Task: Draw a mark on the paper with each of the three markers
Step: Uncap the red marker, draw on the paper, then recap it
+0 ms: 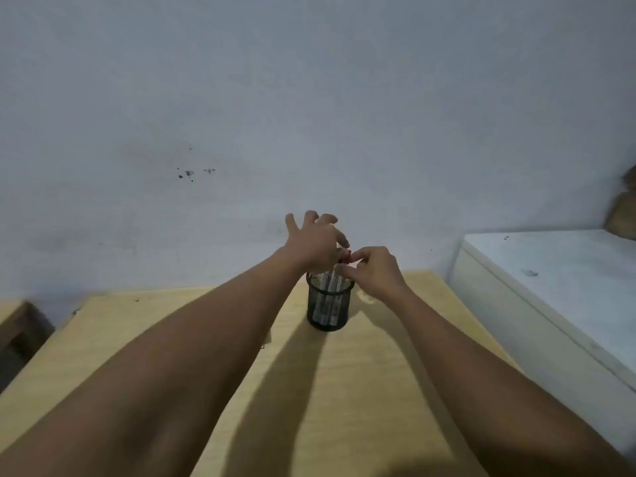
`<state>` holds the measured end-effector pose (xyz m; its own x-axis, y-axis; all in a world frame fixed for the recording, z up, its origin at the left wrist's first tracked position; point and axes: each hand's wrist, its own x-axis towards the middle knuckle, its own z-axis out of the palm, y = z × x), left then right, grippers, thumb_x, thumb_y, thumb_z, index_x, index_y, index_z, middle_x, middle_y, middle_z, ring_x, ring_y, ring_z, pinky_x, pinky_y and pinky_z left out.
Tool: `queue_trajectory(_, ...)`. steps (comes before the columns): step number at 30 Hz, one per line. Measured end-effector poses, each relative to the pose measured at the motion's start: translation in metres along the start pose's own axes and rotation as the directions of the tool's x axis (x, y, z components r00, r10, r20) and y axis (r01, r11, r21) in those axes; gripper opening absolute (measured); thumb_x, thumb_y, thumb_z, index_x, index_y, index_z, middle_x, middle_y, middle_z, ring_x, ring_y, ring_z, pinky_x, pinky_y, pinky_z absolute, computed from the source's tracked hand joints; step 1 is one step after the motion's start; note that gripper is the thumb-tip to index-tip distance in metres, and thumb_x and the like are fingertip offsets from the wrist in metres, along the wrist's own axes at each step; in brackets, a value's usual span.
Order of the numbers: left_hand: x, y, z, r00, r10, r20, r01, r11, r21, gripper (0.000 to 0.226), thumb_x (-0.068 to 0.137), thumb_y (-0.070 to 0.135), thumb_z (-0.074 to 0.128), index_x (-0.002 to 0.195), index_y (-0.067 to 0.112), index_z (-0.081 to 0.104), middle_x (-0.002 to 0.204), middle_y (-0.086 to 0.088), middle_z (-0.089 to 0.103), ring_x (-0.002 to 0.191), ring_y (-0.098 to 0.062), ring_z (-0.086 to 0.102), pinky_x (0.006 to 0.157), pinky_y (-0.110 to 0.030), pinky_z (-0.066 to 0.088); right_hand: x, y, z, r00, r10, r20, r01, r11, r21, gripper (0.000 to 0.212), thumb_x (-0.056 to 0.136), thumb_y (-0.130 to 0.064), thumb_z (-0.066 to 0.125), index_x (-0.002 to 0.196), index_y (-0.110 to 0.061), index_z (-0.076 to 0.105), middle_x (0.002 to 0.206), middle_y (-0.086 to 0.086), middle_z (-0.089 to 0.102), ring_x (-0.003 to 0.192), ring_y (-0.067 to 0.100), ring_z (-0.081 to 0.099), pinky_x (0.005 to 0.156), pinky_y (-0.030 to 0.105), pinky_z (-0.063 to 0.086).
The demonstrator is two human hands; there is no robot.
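A black mesh pen cup (329, 309) stands on the wooden table (361, 390), holding white-bodied markers (331, 287) upright. One marker's red cap (346, 259) sticks up just above the cup's rim. My left hand (315, 241) hovers over the cup with three fingers splayed, and its thumb and forefinger come down onto the red cap. My right hand (377, 270) meets it from the right, fingertips pinched on the same cap. The hands hide the other markers' caps. No paper is clearly in view; my left forearm covers much of the table.
A pale wall rises right behind the table. To the right, close to the table's edge, stands a white cabinet (550, 270). A darker piece of furniture (20, 332) sits at the far left.
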<state>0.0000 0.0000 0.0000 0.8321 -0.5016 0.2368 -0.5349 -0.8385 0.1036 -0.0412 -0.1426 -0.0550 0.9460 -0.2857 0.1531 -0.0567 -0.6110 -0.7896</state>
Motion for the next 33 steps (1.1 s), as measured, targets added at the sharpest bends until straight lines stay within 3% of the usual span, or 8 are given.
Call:
queue_trajectory(6, -0.004, 0.003, 0.003, 0.999, -0.049, -0.018, 0.046, 0.988, -0.145, 0.016, 0.091, 0.042, 0.066, 0.103, 0.036, 0.075, 0.158, 0.003, 0.033, 0.146, -0.026, 0.017, 0.112, -0.064, 0.008, -0.011, -0.012, -0.001, 0.999, -0.039, -0.028, 0.039, 0.999, -0.001, 0.022, 0.077, -0.031, 0.085, 0.093, -0.017, 0.078, 0.082, -0.003, 0.062, 0.08, 0.017, 0.058, 0.07, 0.033, 0.047)
queue_trajectory(11, -0.014, 0.004, -0.034, 0.983, -0.175, -0.047, 0.149, 0.927, -0.345, 0.02, 0.095, 0.038, 0.058, 0.095, 0.03, 0.076, 0.155, 0.005, 0.038, 0.143, -0.025, 0.024, 0.11, -0.059, 0.017, -0.024, -0.039, -0.021, 0.997, -0.081, 0.0, 0.08, 0.985, 0.155, 0.019, 0.08, -0.031, 0.083, 0.088, -0.016, 0.075, 0.069, -0.005, 0.056, 0.061, 0.007, 0.047, 0.06, 0.027, 0.038)
queue_trajectory(16, -0.041, -0.015, -0.093, 0.93, -0.341, -0.14, 0.155, 0.706, -0.691, 0.029, 0.083, 0.05, 0.058, 0.072, 0.031, 0.077, 0.111, 0.006, 0.063, 0.126, -0.035, 0.045, 0.103, -0.051, 0.039, -0.052, -0.077, -0.036, 0.984, -0.134, 0.118, 0.095, 0.954, 0.285, 0.021, 0.089, -0.02, 0.076, 0.104, -0.006, 0.071, 0.092, 0.006, 0.073, 0.076, 0.014, 0.064, 0.065, 0.018, 0.048)
queue_trajectory(19, -0.064, -0.029, -0.119, 0.893, -0.422, -0.157, 0.148, 0.605, -0.782, 0.035, 0.083, 0.051, 0.055, 0.062, 0.03, 0.075, 0.097, -0.018, 0.064, 0.121, -0.055, 0.046, 0.095, -0.058, 0.045, -0.075, -0.102, -0.042, 0.979, -0.152, 0.139, 0.081, 0.905, 0.418, 0.019, 0.091, -0.018, 0.074, 0.107, -0.008, 0.07, 0.092, 0.009, 0.075, 0.077, 0.018, 0.065, 0.061, 0.016, 0.049)
queue_trajectory(22, -0.096, -0.043, -0.138, 0.867, -0.469, -0.168, 0.166, 0.59, -0.79, 0.043, 0.096, 0.05, 0.049, 0.072, 0.02, 0.067, 0.077, -0.02, 0.055, 0.124, -0.054, 0.045, 0.098, -0.056, 0.043, -0.093, -0.124, -0.05, 0.99, -0.118, 0.081, 0.039, 0.769, 0.638, 0.013, 0.09, -0.023, 0.074, 0.1, -0.014, 0.074, 0.091, 0.004, 0.077, 0.078, 0.015, 0.066, 0.069, 0.024, 0.045)
queue_trajectory(26, -0.138, -0.055, -0.142, 0.889, -0.44, -0.127, 0.204, 0.629, -0.75, 0.05, 0.097, 0.057, 0.045, 0.083, 0.012, 0.061, 0.087, -0.01, 0.051, 0.098, -0.038, 0.05, 0.072, -0.038, 0.036, -0.11, -0.151, -0.048, 0.993, -0.066, 0.1, -0.045, 0.566, 0.823, 0.015, 0.085, -0.029, 0.079, 0.097, -0.021, 0.076, 0.088, -0.003, 0.074, 0.084, 0.013, 0.067, 0.081, 0.038, 0.042)
queue_trajectory(30, -0.173, -0.058, -0.137, 0.911, -0.401, -0.1, 0.239, 0.709, -0.663, 0.066, 0.094, 0.066, 0.038, 0.1, 0.006, 0.066, 0.099, -0.016, 0.061, 0.097, -0.037, 0.055, 0.082, -0.045, 0.046, -0.128, -0.177, -0.025, 0.968, -0.181, 0.176, -0.036, 0.591, 0.806, 0.007, 0.088, -0.021, 0.077, 0.094, -0.021, 0.074, 0.086, -0.006, 0.074, 0.084, 0.012, 0.069, 0.081, 0.036, 0.044)
queue_trajectory(33, -0.196, -0.063, -0.135, 0.903, -0.413, -0.119, 0.258, 0.743, -0.618, 0.073, 0.08, 0.081, 0.03, 0.091, 0.019, 0.066, 0.093, -0.007, 0.063, 0.107, -0.037, 0.057, 0.099, -0.054, 0.044, -0.134, -0.189, -0.008, 0.951, -0.235, 0.2, -0.008, 0.629, 0.777, 0.001, 0.09, -0.017, 0.074, 0.09, -0.017, 0.073, 0.078, -0.005, 0.076, 0.081, 0.011, 0.07, 0.084, 0.035, 0.047)
